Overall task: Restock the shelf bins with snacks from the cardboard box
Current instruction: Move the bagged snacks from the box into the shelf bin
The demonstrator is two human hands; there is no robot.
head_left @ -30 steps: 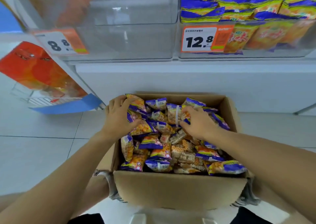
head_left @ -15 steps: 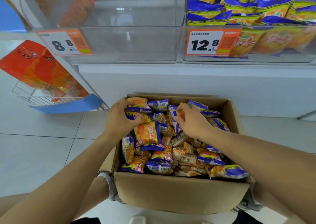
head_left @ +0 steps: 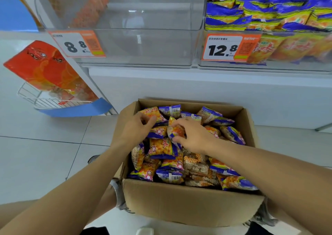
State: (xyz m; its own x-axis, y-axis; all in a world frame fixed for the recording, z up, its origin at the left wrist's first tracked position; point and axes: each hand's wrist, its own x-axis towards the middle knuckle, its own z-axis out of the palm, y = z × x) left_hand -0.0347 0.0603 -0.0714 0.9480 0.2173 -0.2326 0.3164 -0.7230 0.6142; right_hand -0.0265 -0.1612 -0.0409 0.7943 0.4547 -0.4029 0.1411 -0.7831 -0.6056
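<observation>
Shop aisle, pale tiled floor [head_left: 45,154], white shelf base [head_left: 179,85] at the back. Above it, two clear shelf bins: left bin [head_left: 143,46] behind the 8.8 price tag [head_left: 77,44], apparently bare inside; right bin [head_left: 287,51] behind the 12.8 price tag [head_left: 230,48], heaped with blue-and-yellow packets. Off to the left, a wire rack [head_left: 45,100] with an orange bag [head_left: 45,69].

On the floor just in front of the shelf, an open cardboard box [head_left: 179,204], filled near to the brim with snack packets [head_left: 161,148]: small pillow packs, orange-yellow fronts with purple-blue ends, crinkly foil, barcodes on some; a few clear-wrapped brownish bars [head_left: 195,168] mixed in toward the middle.

Step in hand: gathering a handful from the box, nothing lifted clear yet. Left hand [head_left: 136,128] over the far-left corner, fingers curled onto an orange packet [head_left: 152,115], grip only partly visible. Right hand [head_left: 194,136] mid-box, thumb and fingers pinching one packet [head_left: 175,132], tilted up on edge above the pile.

Next move, by judgement: firmer hold on several packs at once, then a lift up and forward over a bin's front wall. Matching colours suggest the right bin, though that one looks well filled already. Light, slippery wrappers: likely to slide out of a loose handful.
</observation>
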